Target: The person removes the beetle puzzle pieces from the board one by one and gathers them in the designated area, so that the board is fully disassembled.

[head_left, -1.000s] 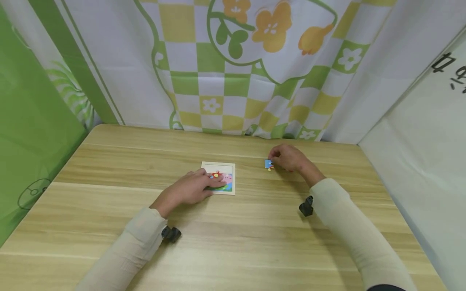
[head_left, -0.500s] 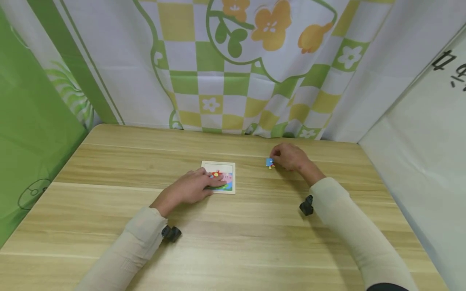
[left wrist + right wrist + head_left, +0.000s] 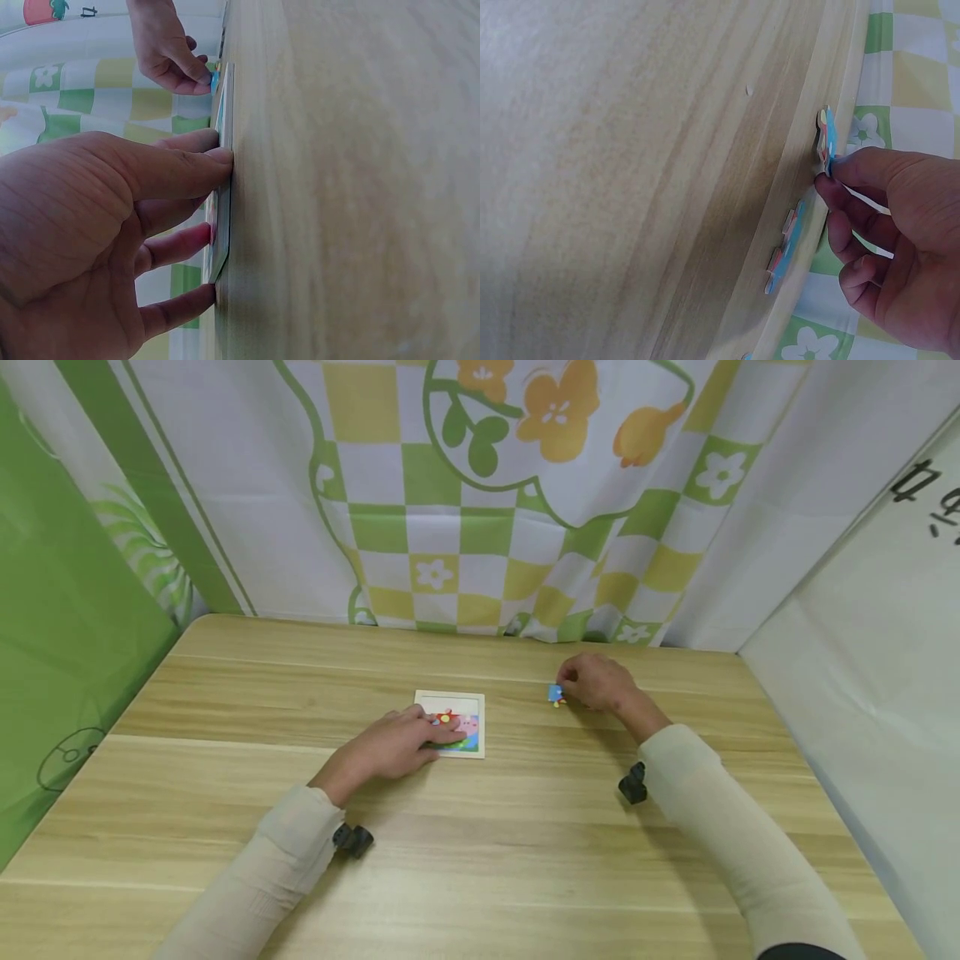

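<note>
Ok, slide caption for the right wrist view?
Right hand pinches a puzzle piece; another piece lies on the wooden table.

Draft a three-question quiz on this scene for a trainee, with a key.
1. Where does the left hand rest?
A) On the right sleeve
B) On the puzzle frame
C) On the left wrist's camera

2. True or false: the right hand pinches a puzzle piece between thumb and finger.

3. Fill in: the puzzle frame's bare white part lies on the side nearer the ____.

Key: 1. B; 2. True; 3. curtain
</note>
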### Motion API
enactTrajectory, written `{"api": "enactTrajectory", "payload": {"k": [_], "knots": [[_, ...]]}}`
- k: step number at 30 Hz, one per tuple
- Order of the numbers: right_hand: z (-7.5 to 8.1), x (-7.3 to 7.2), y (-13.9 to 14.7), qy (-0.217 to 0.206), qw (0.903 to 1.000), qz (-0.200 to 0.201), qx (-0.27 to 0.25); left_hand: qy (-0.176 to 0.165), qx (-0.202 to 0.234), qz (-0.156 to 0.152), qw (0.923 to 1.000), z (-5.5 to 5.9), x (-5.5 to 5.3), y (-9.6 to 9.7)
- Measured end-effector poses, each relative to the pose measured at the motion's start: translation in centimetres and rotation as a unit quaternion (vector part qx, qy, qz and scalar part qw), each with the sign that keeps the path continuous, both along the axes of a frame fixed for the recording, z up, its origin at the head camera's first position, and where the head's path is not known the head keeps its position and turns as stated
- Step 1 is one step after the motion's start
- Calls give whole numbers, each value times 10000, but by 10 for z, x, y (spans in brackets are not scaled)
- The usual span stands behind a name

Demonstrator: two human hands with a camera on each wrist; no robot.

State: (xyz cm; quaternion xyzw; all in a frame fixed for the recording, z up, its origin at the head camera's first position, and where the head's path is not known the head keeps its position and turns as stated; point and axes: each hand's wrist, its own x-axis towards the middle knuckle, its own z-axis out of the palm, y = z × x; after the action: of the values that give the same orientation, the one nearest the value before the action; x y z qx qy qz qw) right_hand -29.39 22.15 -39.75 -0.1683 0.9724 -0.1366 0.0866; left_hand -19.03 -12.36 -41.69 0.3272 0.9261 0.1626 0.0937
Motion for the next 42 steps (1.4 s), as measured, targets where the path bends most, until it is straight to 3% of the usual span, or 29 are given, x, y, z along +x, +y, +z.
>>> {"api": "enactTrajectory", "payload": {"k": [16,23,31,37,42], "knots": [[-2,1,1,320,9991,116,234,-2,-45,-42,10000,0,0,0],[-3,3,-3,507,9985,208,83,48,-72,-125,9999,0,-1,-1],[2,10,-26,579,9956,715,-193,57,9,-127,9999,1,-1,-2],[3,20,-46,590,9878,1390,-387,62,41,-120,9999,1,0,-2],[1,25,-57,429,9832,1697,-524,55,-5,-140,9999,2,0,-2]]}}
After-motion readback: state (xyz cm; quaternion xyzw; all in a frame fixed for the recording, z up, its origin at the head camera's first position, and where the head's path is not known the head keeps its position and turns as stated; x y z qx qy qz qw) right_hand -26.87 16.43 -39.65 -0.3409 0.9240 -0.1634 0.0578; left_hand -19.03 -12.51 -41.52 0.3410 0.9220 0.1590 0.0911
